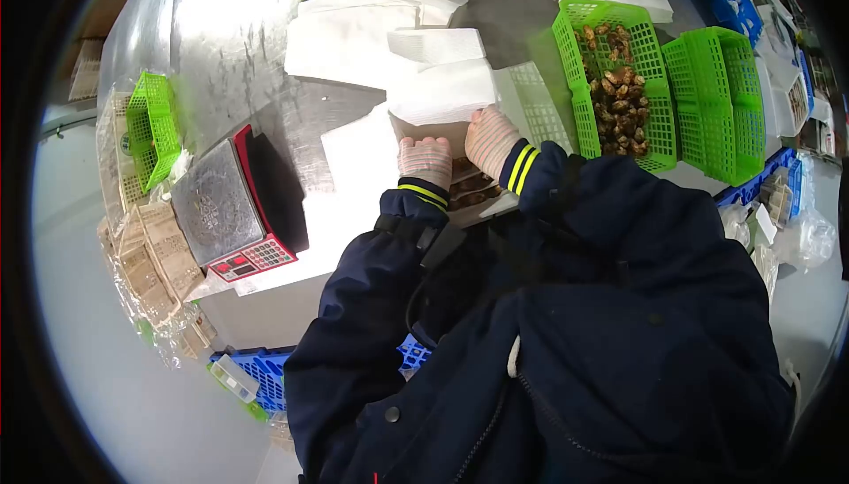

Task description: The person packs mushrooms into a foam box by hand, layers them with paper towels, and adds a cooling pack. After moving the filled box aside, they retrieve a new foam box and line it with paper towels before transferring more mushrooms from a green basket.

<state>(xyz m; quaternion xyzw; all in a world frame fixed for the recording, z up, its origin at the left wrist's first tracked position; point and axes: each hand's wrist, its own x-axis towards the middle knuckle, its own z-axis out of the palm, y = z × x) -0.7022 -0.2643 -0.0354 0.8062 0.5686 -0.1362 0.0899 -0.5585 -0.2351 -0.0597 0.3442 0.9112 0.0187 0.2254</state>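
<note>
Both hands wear striped knit gloves with the fingers bare. My left hand (pixel 426 162) is closed at the left near corner of a white paper sheet (pixel 444 95). At the right corner of the same sheet, my right hand (pixel 493 141) is closed too. The sheet's shadowed underside shows between the hands. Below them, close to my body, lies a shallow tray with rows of brown pieces (pixel 471 190), partly hidden by my hands and sleeves. What the pieces are is too small to tell.
Left is a red scale (pixel 221 205) with a metal plate. Right stands a green basket (pixel 661 86) holding small brown rounded pieces, beside stacked green baskets (pixel 716 103). White paper sheets (pixel 354 28) lie on the metal table (pixel 225 59). A small green basket (pixel 152 130) sits far left.
</note>
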